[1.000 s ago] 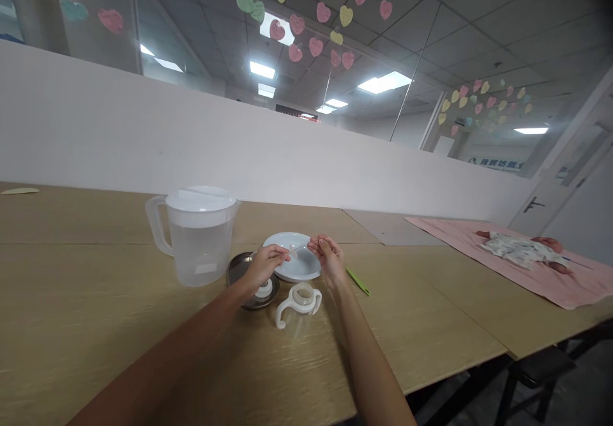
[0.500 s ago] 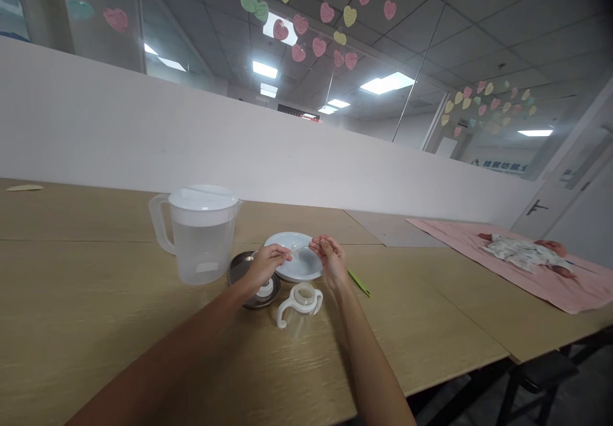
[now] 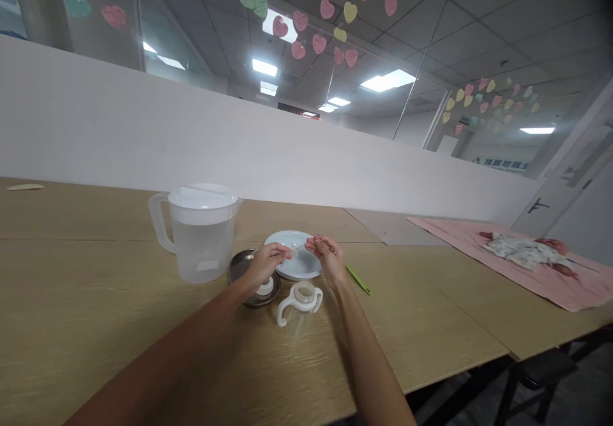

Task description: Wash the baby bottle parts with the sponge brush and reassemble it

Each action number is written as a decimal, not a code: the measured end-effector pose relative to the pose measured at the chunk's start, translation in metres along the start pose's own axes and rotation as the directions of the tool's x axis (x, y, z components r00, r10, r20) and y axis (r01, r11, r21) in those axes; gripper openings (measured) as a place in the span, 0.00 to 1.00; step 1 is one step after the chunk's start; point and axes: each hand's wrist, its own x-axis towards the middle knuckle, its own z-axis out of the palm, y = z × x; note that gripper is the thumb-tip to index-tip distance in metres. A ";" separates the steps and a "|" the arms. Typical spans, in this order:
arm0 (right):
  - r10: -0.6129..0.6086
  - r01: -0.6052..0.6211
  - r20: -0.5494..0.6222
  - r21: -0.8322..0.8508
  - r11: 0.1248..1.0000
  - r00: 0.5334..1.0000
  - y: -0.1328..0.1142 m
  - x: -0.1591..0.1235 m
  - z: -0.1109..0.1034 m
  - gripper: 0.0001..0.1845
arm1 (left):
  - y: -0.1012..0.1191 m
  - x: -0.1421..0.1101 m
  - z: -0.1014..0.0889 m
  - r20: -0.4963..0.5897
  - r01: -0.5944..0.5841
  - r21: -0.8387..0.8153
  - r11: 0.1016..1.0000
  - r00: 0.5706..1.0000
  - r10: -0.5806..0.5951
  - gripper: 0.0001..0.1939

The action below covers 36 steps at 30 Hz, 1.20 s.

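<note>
Above a white bowl (image 3: 301, 269), my two hands face each other with fingers pinched. My left hand (image 3: 268, 261) is closed on a small translucent piece (image 3: 294, 250), perhaps a silicone bottle nipple; its shape is too small to be sure. My right hand (image 3: 328, 257) pinches a thin, stick-like piece (image 3: 301, 247) that points to the left hand's fingertips. Between my forearms stands a clear baby bottle (image 3: 299, 311), uncapped, with white handles. Under my left hand lies a steel tray (image 3: 239, 266) holding a white bottle ring (image 3: 265, 287).
A lidded translucent pitcher (image 3: 204, 241) with liquid stands left of the tray. Green tongs (image 3: 358, 279) lie to the right of the bowl. Farther right, a baby doll (image 3: 520, 250) in patterned clothes lies on a pink cloth (image 3: 565, 295). A black stool (image 3: 541, 368) stands below the table edge.
My right hand has shifted slightly left, closer to my left hand. The left hand stays almost in place, and the things on the table have not moved.
</note>
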 end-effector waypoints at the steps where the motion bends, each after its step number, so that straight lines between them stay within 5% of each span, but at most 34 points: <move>1: -0.006 0.006 0.008 -0.015 1.000 1.000 0.001 0.000 0.000 0.12 | -0.001 0.000 0.000 -0.001 -0.005 -0.004 1.000 1.000 0.005 0.12; 12: -0.113 0.118 0.035 -0.289 0.950 0.993 0.003 0.003 -0.002 0.11 | -0.002 0.014 0.004 -0.012 -0.138 0.076 0.988 0.990 0.140 0.07; 22: -0.235 0.316 0.235 -0.417 0.852 0.943 0.004 0.000 0.006 0.09 | -0.008 0.014 0.009 0.043 -0.215 0.115 0.970 0.977 0.211 0.06; 31: -0.105 0.271 0.379 -0.417 0.867 0.919 0.008 -0.010 0.021 0.07 | -0.008 0.014 0.009 0.059 -0.271 0.086 0.959 0.962 0.266 0.07; 36: -0.001 0.136 0.407 -0.303 0.943 0.913 -0.003 -0.012 0.019 0.13 | -0.012 0.017 0.007 0.069 -0.296 0.053 0.954 0.954 0.292 0.08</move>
